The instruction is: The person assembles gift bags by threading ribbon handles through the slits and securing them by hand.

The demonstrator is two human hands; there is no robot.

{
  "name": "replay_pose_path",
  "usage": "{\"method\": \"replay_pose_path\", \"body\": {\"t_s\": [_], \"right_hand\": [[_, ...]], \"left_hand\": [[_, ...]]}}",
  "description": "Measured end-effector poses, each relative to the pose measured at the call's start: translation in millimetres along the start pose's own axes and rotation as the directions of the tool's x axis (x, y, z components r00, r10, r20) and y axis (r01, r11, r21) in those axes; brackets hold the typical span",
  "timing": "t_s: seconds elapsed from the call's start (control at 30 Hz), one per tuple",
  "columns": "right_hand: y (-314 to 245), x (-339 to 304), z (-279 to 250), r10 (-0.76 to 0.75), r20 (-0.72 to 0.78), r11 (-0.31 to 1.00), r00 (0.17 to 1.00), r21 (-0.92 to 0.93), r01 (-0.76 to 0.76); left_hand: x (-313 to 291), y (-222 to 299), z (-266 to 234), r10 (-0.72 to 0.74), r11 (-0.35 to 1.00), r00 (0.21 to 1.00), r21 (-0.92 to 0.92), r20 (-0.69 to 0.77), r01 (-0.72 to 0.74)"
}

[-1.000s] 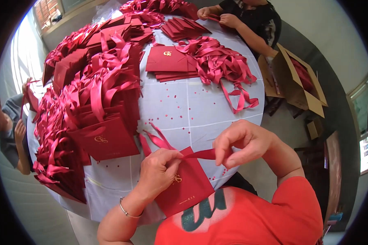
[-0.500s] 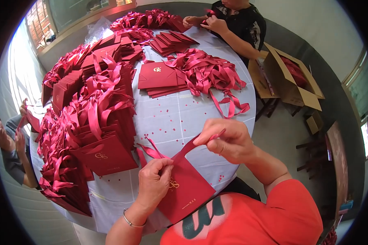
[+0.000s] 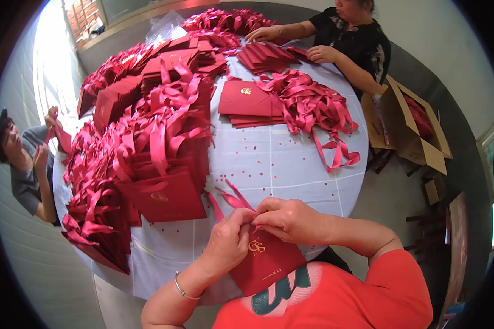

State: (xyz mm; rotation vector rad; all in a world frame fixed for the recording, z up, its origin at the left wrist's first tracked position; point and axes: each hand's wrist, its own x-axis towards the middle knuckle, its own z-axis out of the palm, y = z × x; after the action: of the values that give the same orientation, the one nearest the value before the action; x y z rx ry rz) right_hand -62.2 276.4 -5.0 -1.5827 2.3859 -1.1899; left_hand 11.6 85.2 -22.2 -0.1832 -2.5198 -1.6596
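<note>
A red paper bag (image 3: 277, 260) with a gold emblem lies tilted between my body and the table's near edge. My left hand (image 3: 229, 241) is closed on its top edge, thumb and fingers pressed together. Right beside it, my right hand (image 3: 293, 220) pinches the ribbon at the same edge, and the fingertips of both hands nearly meet. Most of the ribbon end is hidden by my fingers. Pink-red ribbon handles (image 3: 235, 198) stick out beyond the bag's far side.
Finished-looking bags with ribbon handles (image 3: 167, 194) stand packed on the left. Flat red bags (image 3: 246, 101) lie beside a ribbon heap (image 3: 318, 104) on the white tablecloth (image 3: 296, 170). One person (image 3: 354, 41) works across the table, another (image 3: 30, 170) at left. An open cardboard box (image 3: 392, 118) stands right.
My right hand has come down from a raised pull on the ribbon to the bag's top edge, beside my left hand. The person across has lowered their hands to the flat bags.
</note>
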Motion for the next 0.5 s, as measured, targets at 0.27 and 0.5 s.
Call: {"method": "replay_pose_path", "body": {"t_s": [0.27,0.5], "right_hand": [[0.9,11.3,-6.3,-0.052,-0.005,0.994,0.999,-0.097,0.052],[6.7,8.2,-17.2,0.007,0.073,0.996,0.997,-0.094,-0.001]], "left_hand": [[19.9,7.6,-37.5,0.05,0.978,0.982,0.191,0.18,-0.085],[23.0,5.0,-67.3,-0.212,0.957,0.886,-0.095,0.413,0.273]]}}
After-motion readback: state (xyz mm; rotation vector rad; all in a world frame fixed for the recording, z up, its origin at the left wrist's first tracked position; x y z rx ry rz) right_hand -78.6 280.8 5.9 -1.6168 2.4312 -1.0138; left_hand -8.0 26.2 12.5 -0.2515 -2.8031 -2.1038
